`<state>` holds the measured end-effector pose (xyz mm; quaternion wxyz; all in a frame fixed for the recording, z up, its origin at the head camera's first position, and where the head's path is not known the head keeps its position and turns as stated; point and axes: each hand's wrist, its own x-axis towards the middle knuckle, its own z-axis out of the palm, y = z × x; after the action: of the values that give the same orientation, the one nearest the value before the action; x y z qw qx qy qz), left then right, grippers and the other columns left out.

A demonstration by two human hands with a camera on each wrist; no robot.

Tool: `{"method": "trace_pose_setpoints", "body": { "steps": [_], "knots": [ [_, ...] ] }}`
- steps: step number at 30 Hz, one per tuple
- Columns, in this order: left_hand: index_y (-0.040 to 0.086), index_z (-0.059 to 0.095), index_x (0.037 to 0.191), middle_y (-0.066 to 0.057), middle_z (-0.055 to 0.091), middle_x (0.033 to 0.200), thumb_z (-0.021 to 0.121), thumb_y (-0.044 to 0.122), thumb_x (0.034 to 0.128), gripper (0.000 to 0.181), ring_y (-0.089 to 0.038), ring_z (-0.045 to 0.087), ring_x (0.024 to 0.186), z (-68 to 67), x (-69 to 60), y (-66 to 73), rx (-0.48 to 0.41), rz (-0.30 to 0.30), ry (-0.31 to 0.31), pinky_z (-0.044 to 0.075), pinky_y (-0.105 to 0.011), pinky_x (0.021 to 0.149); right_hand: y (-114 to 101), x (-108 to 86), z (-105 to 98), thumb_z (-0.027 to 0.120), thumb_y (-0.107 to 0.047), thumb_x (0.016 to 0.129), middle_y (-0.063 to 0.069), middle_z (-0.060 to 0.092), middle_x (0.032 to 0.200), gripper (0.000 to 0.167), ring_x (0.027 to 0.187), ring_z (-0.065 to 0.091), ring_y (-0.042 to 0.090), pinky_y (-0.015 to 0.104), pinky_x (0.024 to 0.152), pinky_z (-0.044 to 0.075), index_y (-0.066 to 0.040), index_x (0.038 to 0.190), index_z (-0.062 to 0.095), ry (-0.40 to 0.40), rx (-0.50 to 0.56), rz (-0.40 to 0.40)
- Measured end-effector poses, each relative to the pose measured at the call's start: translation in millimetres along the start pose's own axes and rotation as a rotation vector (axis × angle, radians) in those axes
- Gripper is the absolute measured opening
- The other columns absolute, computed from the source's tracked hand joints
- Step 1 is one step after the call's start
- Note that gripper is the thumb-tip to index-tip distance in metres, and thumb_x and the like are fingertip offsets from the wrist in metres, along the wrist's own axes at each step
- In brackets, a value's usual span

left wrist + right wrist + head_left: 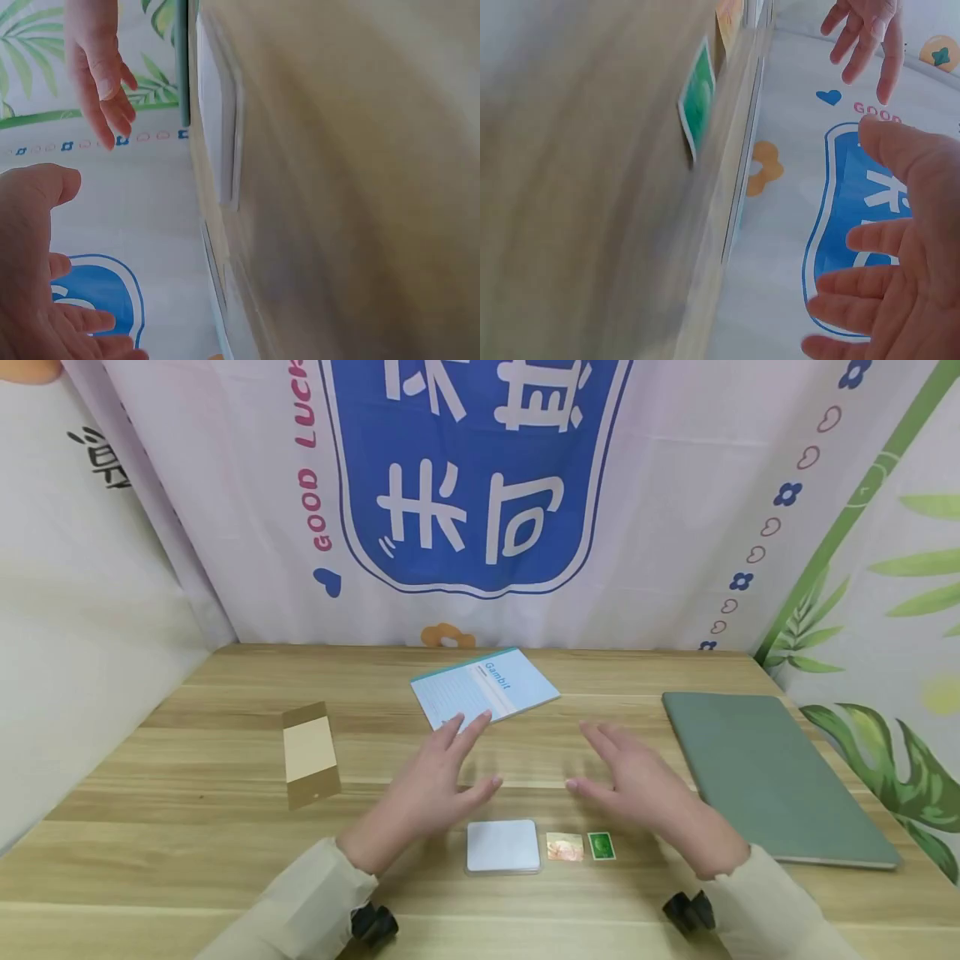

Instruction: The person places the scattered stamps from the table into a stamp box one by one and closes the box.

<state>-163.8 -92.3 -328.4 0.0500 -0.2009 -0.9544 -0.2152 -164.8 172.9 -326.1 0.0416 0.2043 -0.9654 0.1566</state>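
My left hand (431,781) hovers above the table with spread fingers, holding nothing. Across from it, my right hand (641,777) is likewise held in the air, fingers extended and nothing in them. Below and between the hands lies a flat white rounded rectangle (502,846), which looks in the left wrist view like a thin stack or case. Beside it on the right are a small pale orange stamp-like paper (564,847) and a green stamp-like paper (602,846) with a white border. Beyond the left fingertips lies a light blue Gambit notebook (491,681).
On the left of the wooden table (187,827) lies a brown card piece (313,787) with a cream middle. A large grey-green flat board or folder (780,777) takes up the right side. Printed cloth (247,568) hangs behind the table.
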Motion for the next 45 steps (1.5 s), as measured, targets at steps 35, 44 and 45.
{"method": "trace_pose_setpoints", "body": {
  "steps": [35,44,45],
  "knots": [
    [0.010,0.047,0.133,-0.009,0.056,0.124,0.077,0.019,0.0738,0.067,-0.022,0.055,0.105,10.4,-38.7,-8.8,-0.299,0.125,-0.224,0.050,-0.035,0.083,5,-10.7,13,0.072,-0.032,0.078,-0.006,0.061,0.099,0.033,0.094,0.057,0.012,0.032,0.083,0.050,-0.012,0.103,0.065,-0.295,0.252,-0.217],
    [0.008,0.050,0.129,-0.008,0.055,0.125,0.079,0.013,0.0714,0.064,-0.022,0.053,0.112,17.7,-40.0,-12.2,-0.319,0.153,-0.249,0.050,-0.033,0.090,10,-8.3,24,0.074,-0.030,0.076,-0.009,0.057,0.091,0.025,0.084,0.052,0.007,0.025,0.075,0.049,-0.016,0.096,0.065,-0.301,0.329,-0.197],
    [0.007,0.051,0.129,-0.008,0.055,0.125,0.079,0.013,0.0714,0.064,-0.022,0.053,0.112,18.4,-40.2,-12.4,-0.309,0.158,-0.248,0.050,-0.033,0.090,10,-7.8,25,0.074,-0.028,0.076,-0.009,0.056,0.089,0.023,0.083,0.051,0.007,0.025,0.074,0.048,-0.017,0.094,0.065,-0.302,0.342,-0.189]
  ]
}}
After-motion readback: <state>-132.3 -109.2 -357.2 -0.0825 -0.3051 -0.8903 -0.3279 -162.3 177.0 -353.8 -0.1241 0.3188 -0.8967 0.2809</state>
